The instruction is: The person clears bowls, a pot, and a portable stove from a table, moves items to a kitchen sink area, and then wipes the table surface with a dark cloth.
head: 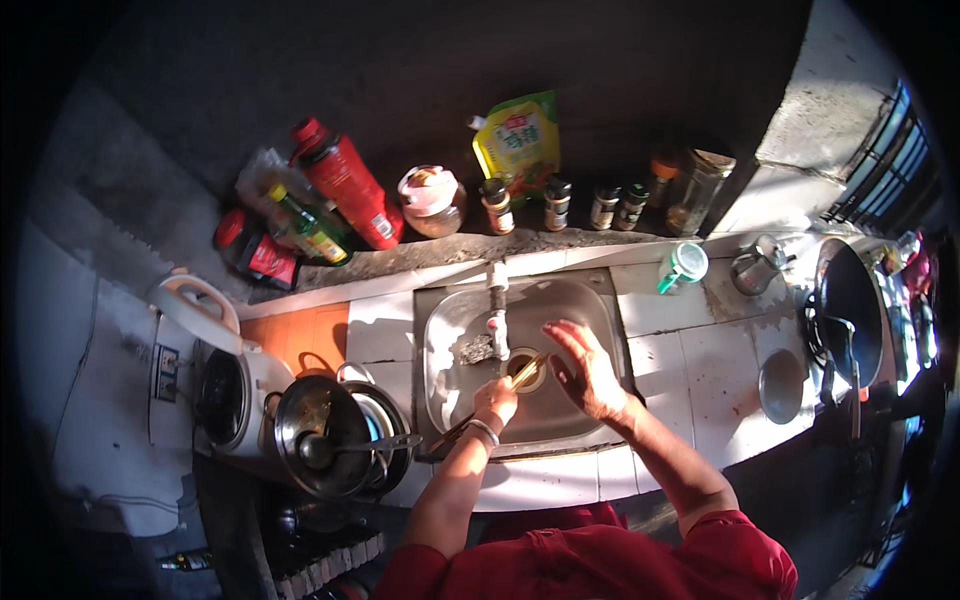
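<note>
My left hand (496, 399) is closed around a bundle of chopsticks (530, 370) over the stainless steel sink (559, 429). The sticks slant up to the right, their upper ends near the drain (534, 384); their lower ends show beside my left wrist. My right hand (585, 367) is raised to the right of the bundle, fingers apart, with nothing seen in it. Whether it touches the sticks is hard to tell. A faucet (498, 300) reaches over the basin from the back. A scouring ball (476, 349) lies left of the faucet's end.
At left stand a rice cooker (259, 390) with its lid up and a steel pan (289, 450) holding a ladle (367, 445). Bottles and spice jars (557, 202) line the back ledge. To the right are a green-rimmed cup (688, 264), a kettle (756, 268) and a wok (847, 315).
</note>
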Action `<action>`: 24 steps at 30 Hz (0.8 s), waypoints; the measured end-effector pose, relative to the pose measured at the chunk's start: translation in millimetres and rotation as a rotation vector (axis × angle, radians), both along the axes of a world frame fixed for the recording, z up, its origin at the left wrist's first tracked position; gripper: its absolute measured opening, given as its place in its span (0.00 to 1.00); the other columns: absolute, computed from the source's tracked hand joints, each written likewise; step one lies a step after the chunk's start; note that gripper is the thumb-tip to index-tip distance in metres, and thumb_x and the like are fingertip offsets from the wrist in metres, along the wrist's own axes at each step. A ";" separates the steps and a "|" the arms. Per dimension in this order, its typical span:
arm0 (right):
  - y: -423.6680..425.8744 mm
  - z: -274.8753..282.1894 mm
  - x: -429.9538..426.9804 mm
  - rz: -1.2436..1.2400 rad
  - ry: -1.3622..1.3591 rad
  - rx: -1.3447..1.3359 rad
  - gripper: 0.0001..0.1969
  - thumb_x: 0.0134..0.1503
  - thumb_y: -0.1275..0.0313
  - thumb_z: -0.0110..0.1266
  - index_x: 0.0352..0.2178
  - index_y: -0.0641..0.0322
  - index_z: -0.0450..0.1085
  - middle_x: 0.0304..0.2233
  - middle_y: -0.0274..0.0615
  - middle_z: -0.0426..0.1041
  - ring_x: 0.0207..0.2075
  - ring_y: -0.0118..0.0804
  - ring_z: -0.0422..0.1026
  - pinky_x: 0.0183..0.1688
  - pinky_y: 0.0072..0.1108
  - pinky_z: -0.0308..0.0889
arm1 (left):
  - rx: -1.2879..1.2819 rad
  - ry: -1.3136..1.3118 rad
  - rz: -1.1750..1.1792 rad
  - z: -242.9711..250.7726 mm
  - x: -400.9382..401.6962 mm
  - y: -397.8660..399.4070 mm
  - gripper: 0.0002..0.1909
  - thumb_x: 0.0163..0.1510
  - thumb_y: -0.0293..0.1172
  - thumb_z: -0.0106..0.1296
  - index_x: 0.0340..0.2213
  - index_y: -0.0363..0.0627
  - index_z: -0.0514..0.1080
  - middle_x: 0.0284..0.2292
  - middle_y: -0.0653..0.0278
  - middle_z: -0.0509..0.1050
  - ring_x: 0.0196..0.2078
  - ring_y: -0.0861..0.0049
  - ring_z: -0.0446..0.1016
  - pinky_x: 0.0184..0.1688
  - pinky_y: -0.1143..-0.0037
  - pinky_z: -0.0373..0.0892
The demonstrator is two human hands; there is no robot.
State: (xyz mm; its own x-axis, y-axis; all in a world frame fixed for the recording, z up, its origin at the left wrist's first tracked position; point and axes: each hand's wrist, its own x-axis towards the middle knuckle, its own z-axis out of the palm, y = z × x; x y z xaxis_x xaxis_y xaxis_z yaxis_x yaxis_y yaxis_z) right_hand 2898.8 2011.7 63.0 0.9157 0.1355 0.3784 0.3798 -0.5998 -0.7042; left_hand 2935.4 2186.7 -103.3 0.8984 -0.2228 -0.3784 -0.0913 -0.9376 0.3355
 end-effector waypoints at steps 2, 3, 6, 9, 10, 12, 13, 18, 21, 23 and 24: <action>-4.0 -15.7 -35.3 -0.044 0.066 0.077 0.19 0.45 0.79 0.46 0.43 0.64 0.60 0.41 0.52 0.62 0.42 0.50 0.62 0.44 0.31 0.60 | -0.032 -0.163 -0.108 -17.8 16.7 11.4 0.10 0.48 0.32 0.37 0.25 0.47 0.70 0.25 0.56 0.72 0.30 0.61 0.71 0.31 0.68 0.66; -2.9 -25.6 -52.1 -0.051 0.085 0.128 0.18 0.45 0.79 0.47 0.41 0.66 0.60 0.38 0.52 0.64 0.40 0.50 0.63 0.42 0.31 0.62 | -0.093 -0.143 -0.111 -19.9 25.9 7.7 0.09 0.48 0.32 0.38 0.24 0.46 0.69 0.23 0.57 0.72 0.29 0.62 0.71 0.29 0.68 0.66; 0.2 -45.3 -109.8 -0.180 0.108 0.187 0.15 0.46 0.79 0.46 0.38 0.67 0.62 0.37 0.52 0.64 0.40 0.50 0.64 0.41 0.31 0.62 | -0.072 -0.435 -0.174 -29.7 43.7 -14.4 0.06 0.45 0.27 0.41 0.27 0.46 0.67 0.24 0.57 0.71 0.28 0.64 0.71 0.28 0.69 0.67; 5.0 -49.4 -157.2 -0.260 0.214 0.220 0.14 0.48 0.77 0.44 0.39 0.66 0.63 0.40 0.51 0.63 0.41 0.49 0.64 0.42 0.30 0.63 | -0.058 -0.531 -0.380 -61.5 53.1 -6.7 0.07 0.39 0.22 0.44 0.26 0.41 0.64 0.26 0.55 0.70 0.31 0.62 0.71 0.33 0.69 0.67; 4.5 -46.6 -173.6 -0.309 0.317 0.247 0.14 0.48 0.76 0.44 0.39 0.65 0.63 0.41 0.49 0.63 0.41 0.48 0.64 0.42 0.30 0.63 | -0.041 -0.479 -0.408 -60.9 43.7 -14.0 0.09 0.38 0.23 0.45 0.27 0.39 0.64 0.27 0.54 0.70 0.33 0.60 0.70 0.36 0.68 0.67; 16.0 -38.0 -190.4 -0.367 0.395 0.235 0.15 0.49 0.75 0.44 0.40 0.62 0.63 0.42 0.46 0.63 0.42 0.46 0.64 0.41 0.30 0.64 | -0.007 -0.404 -0.323 -71.5 39.6 5.0 0.12 0.37 0.26 0.45 0.29 0.39 0.65 0.31 0.52 0.69 0.38 0.59 0.68 0.42 0.66 0.63; 17.6 -40.6 -199.9 -0.425 0.403 0.186 0.15 0.49 0.74 0.44 0.41 0.60 0.63 0.42 0.44 0.63 0.42 0.45 0.65 0.41 0.30 0.64 | -0.002 -0.305 -0.305 -65.9 34.0 2.0 0.16 0.37 0.26 0.45 0.33 0.38 0.65 0.34 0.50 0.69 0.42 0.58 0.65 0.46 0.66 0.60; 37.9 -48.9 -250.8 -0.615 0.263 0.201 0.15 0.49 0.74 0.43 0.40 0.62 0.63 0.42 0.44 0.63 0.43 0.46 0.64 0.43 0.29 0.62 | 0.136 -0.068 -0.117 -22.5 22.7 -11.9 0.39 0.37 0.35 0.53 0.51 0.43 0.50 0.54 0.49 0.47 0.58 0.59 0.44 0.56 0.63 0.46; 56.3 -49.7 -294.9 -0.780 0.216 0.271 0.14 0.48 0.75 0.43 0.39 0.62 0.63 0.41 0.44 0.63 0.42 0.45 0.64 0.42 0.28 0.63 | 0.089 -0.068 -0.014 -30.8 25.4 -13.5 0.37 0.37 0.37 0.52 0.50 0.43 0.51 0.53 0.49 0.48 0.56 0.58 0.46 0.54 0.62 0.47; 65.5 -54.4 -326.3 -0.892 0.273 0.274 0.14 0.49 0.74 0.44 0.40 0.61 0.64 0.40 0.43 0.64 0.31 0.38 0.68 0.34 0.24 0.65 | 0.043 -0.091 -0.040 -31.7 16.0 -28.6 0.36 0.38 0.36 0.52 0.49 0.43 0.52 0.51 0.49 0.49 0.54 0.59 0.47 0.52 0.63 0.48; 68.4 -60.1 -343.3 -0.943 0.284 0.286 0.15 0.49 0.74 0.44 0.41 0.61 0.63 0.40 0.43 0.64 0.32 0.38 0.68 0.35 0.24 0.65 | 0.024 -0.105 -0.063 -29.3 9.9 -37.2 0.35 0.38 0.35 0.51 0.49 0.43 0.52 0.50 0.50 0.50 0.53 0.59 0.47 0.51 0.63 0.49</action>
